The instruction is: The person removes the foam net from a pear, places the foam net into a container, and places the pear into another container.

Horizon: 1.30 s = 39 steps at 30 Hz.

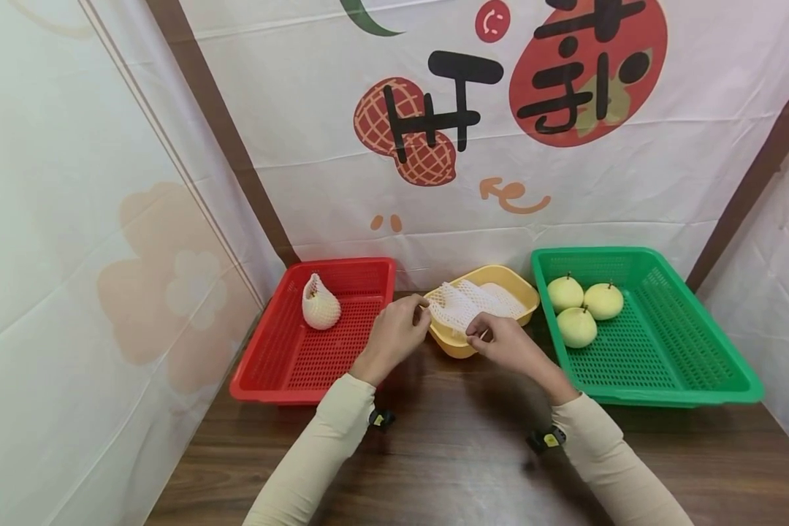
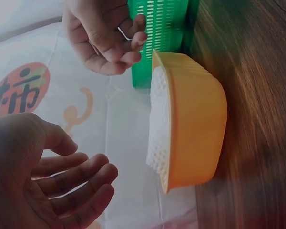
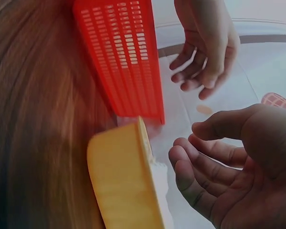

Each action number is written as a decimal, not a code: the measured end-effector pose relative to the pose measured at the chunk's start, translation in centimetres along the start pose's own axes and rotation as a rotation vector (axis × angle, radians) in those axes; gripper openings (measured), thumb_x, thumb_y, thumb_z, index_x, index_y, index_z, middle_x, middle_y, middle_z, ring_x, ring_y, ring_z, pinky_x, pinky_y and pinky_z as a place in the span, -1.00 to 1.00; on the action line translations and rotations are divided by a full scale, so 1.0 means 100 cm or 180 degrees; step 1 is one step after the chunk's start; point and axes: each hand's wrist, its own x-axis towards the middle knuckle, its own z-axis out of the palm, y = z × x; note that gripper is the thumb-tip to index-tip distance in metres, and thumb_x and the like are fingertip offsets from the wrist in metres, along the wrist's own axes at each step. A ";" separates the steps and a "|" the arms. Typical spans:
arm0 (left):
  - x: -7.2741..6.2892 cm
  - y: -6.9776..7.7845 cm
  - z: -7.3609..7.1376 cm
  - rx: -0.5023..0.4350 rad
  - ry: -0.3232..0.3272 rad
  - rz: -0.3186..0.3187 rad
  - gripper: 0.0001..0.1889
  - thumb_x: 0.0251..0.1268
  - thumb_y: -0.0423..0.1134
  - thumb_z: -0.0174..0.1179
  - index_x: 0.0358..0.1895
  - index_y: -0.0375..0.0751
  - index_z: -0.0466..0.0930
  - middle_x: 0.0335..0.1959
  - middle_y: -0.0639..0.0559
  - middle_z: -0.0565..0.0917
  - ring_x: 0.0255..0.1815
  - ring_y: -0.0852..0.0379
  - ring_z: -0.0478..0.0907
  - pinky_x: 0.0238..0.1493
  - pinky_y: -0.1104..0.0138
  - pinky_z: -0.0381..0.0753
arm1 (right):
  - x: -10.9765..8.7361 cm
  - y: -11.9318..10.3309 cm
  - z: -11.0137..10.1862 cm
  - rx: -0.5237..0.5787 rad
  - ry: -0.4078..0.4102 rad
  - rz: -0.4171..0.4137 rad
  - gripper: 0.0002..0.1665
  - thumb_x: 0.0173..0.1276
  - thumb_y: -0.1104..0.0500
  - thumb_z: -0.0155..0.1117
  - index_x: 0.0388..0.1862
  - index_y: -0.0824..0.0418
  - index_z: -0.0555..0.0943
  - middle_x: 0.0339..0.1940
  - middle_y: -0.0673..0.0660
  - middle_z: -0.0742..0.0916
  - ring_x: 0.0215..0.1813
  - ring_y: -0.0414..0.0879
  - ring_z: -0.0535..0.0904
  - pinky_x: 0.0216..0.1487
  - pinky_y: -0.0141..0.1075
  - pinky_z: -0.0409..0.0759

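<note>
Nets (image 1: 468, 301) lay in tub (image 1: 451, 345), tabletop (image 1: 454, 460) beneath | left hand (image 1: 397, 329) hung at its nine o'clock, right hand (image 1: 511, 345) at five; thumbs narrowly off fingers, holding nothing | netted pear (image 1: 322, 312) sat beyond nine, bare pears (image 1: 576, 329) at three

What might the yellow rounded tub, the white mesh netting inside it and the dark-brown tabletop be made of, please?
Yellow rounded tub: probably moulded plastic, satiny, judging by its smooth wall.
White mesh netting: likely soft foam, matt, given its puffy lattice.
Dark-brown tabletop: streaked grain and a faint sheen suggest wood, or wood-look laminate.
</note>
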 end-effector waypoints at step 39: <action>0.013 -0.029 -0.017 -0.0129 -0.0082 -0.0331 -0.84 0.50 -0.22 0.22 -0.05 -0.12 0.76 -0.31 0.02 0.76 -0.39 0.11 0.57 -0.33 0.23 0.61 | 0.052 -0.049 0.063 0.0790 -0.0266 0.0253 -0.78 0.55 0.14 0.33 -0.01 0.28 0.67 -0.26 0.24 0.78 -0.47 -0.17 0.61 -0.42 -0.36 0.58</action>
